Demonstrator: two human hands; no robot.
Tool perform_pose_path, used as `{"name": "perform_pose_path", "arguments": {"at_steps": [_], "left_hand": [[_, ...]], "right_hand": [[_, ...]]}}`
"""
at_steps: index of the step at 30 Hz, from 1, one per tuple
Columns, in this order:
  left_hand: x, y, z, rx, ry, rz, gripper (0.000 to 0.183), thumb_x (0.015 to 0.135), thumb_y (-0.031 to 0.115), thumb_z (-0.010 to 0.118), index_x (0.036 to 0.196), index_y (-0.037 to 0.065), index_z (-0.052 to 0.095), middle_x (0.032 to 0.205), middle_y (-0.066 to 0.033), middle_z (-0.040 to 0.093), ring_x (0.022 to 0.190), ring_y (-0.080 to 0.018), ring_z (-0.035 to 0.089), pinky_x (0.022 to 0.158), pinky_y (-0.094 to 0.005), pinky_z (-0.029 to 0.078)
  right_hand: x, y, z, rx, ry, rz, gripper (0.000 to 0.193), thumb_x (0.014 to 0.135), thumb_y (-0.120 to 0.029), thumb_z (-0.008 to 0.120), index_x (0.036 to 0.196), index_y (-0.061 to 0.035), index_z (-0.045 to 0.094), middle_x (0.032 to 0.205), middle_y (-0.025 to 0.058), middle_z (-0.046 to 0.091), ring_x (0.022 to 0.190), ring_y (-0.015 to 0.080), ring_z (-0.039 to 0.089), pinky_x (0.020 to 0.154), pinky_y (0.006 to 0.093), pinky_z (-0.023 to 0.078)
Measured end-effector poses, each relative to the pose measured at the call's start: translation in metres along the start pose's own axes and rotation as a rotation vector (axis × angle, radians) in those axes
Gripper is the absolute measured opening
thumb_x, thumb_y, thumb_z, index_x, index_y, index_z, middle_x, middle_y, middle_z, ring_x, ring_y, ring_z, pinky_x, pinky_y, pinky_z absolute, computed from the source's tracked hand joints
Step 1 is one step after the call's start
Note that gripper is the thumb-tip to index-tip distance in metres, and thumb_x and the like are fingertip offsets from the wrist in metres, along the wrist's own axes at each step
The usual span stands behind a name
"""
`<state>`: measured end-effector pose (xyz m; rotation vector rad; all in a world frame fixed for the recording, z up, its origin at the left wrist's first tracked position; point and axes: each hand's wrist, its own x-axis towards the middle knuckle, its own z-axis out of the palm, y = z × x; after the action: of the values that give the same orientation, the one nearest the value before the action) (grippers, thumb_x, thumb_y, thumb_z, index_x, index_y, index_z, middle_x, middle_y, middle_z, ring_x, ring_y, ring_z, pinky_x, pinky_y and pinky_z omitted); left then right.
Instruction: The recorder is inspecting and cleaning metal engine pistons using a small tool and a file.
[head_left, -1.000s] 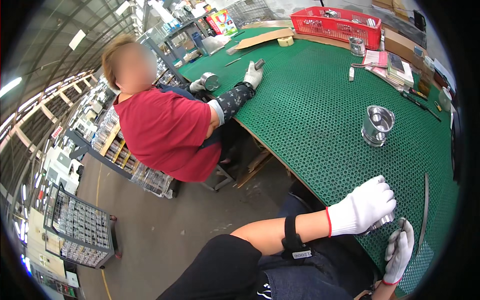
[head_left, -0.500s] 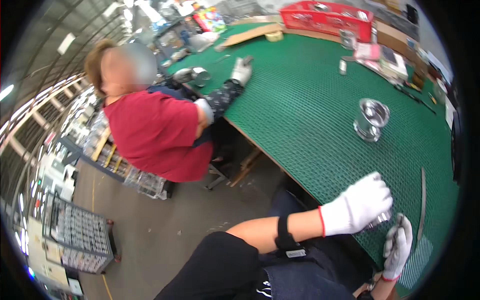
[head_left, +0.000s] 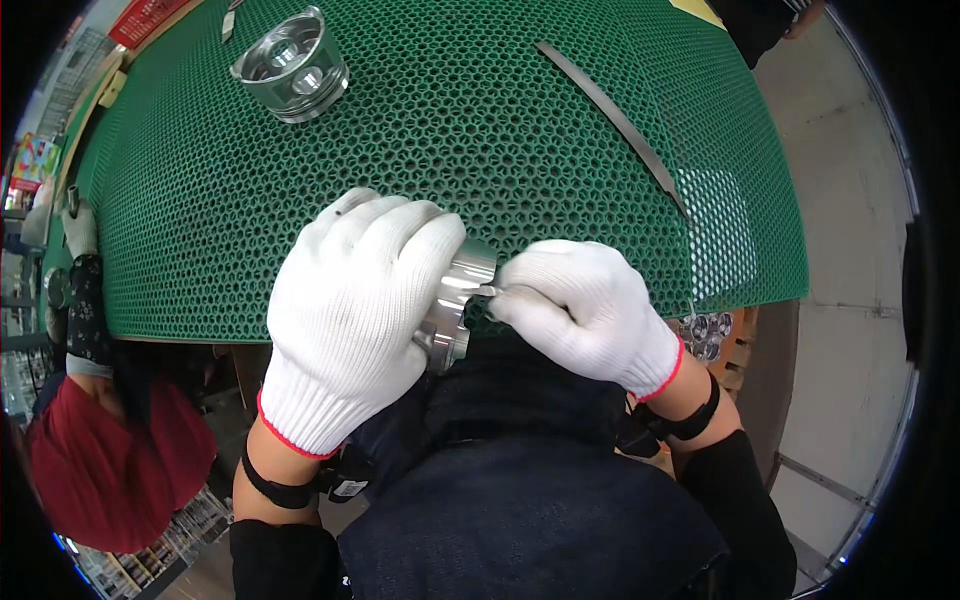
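The left hand [head_left: 350, 320] wraps its fingers around a shiny metal cylinder [head_left: 455, 305], held at the near edge of the green mat [head_left: 480, 130]. The right hand [head_left: 585, 310] pinches a small tool against its rim — work seemingly midway; a second metal cylinder [head_left: 292, 65] waits beyond the fingertips.

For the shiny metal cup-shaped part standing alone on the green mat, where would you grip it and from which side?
Grip the metal part by its round outer wall, coming straight down from above with fingers on opposite sides. It stands with its open end up on the green mat, with nothing close around it. The wall looks polished and may be slippery, so a firm squeeze seems wise.
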<state>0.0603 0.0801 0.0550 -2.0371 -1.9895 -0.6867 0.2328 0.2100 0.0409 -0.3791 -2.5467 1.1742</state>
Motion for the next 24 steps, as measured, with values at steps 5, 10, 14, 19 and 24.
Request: {"name": "perform_pose_path", "arguments": {"at_steps": [5, 10, 14, 19, 24], "left_hand": [[0.011, -0.001, -0.001, -0.042, -0.063, -0.037, 0.034, 0.073, 0.011, 0.071, 0.106, 0.009, 0.067, 0.105, -0.0105, 0.070, 0.100, -0.0341, 0.068, 0.088, -0.0432, 0.053], [0.028, -0.007, -0.005, 0.010, -0.262, -0.140, 0.030, 0.074, 0.013, 0.071, 0.104, 0.011, 0.068, 0.101, -0.0088, 0.071, 0.098, -0.0331, 0.067, 0.083, -0.0426, 0.053], [0.038, -0.013, -0.001, -0.016, -0.368, -0.159, 0.027, 0.076, 0.015, 0.070, 0.102, 0.010, 0.069, 0.094, -0.0102, 0.071, 0.092, -0.0347, 0.068, 0.079, -0.0434, 0.054], [0.040, -0.014, -0.003, -0.024, -0.390, -0.162, 0.026, 0.076, 0.016, 0.070, 0.101, 0.010, 0.070, 0.091, -0.0109, 0.070, 0.088, -0.0354, 0.068, 0.077, -0.0441, 0.054], [0.036, -0.012, -0.001, 0.009, -0.373, -0.170, 0.026, 0.076, 0.015, 0.071, 0.101, 0.011, 0.070, 0.092, -0.0104, 0.071, 0.088, -0.0351, 0.068, 0.078, -0.0440, 0.054]], "right_hand": [[0.001, 0.007, 0.002, 0.015, -0.019, 0.028, 0.025, 0.093, -0.027, 0.064, 0.079, -0.0060, 0.064, 0.072, 0.0123, 0.063, 0.067, 0.0302, 0.065, 0.059, 0.0397, 0.051], [0.010, 0.008, -0.002, 0.064, -0.033, 0.142, 0.019, 0.091, -0.016, 0.061, 0.081, -0.0002, 0.067, 0.066, 0.0113, 0.056, 0.061, 0.0206, 0.058, 0.058, 0.0332, 0.046], [0.011, 0.009, 0.000, 0.212, -0.028, 0.315, 0.023, 0.094, -0.019, 0.060, 0.084, 0.0008, 0.066, 0.068, 0.0074, 0.056, 0.061, 0.0128, 0.053, 0.059, 0.0299, 0.044], [0.012, 0.010, 0.002, 0.208, 0.010, 0.268, 0.024, 0.095, -0.019, 0.058, 0.085, 0.0008, 0.067, 0.068, 0.0057, 0.057, 0.062, 0.0111, 0.053, 0.059, 0.0292, 0.044], [0.011, 0.004, -0.001, 0.299, -0.107, 0.349, 0.023, 0.096, -0.024, 0.059, 0.086, -0.0045, 0.067, 0.070, 0.0119, 0.063, 0.064, 0.0250, 0.063, 0.062, 0.0340, 0.050]]}}
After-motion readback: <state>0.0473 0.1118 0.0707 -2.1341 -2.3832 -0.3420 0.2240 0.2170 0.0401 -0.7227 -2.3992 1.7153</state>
